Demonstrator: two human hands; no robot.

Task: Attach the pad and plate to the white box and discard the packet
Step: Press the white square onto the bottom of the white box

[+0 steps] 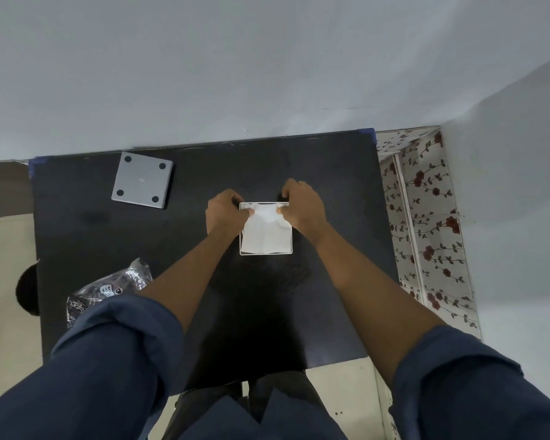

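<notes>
A white square box (266,236) lies flat in the middle of the black table (204,281). A thin white pad or film lies on its top face, wrinkled near the far edge. My left hand (224,214) pinches that sheet at the box's far left corner. My right hand (300,206) pinches it at the far right corner. A grey square plate (142,180) with round black feet at its corners lies at the table's far left. A crumpled clear packet (108,289) rests at the near left, partly hidden by my left sleeve.
The table stands against a pale wall. A floral-patterned surface (426,217) borders the table's right edge. A dark round object (27,290) sticks out past the left edge. Pale floor shows on the left and below.
</notes>
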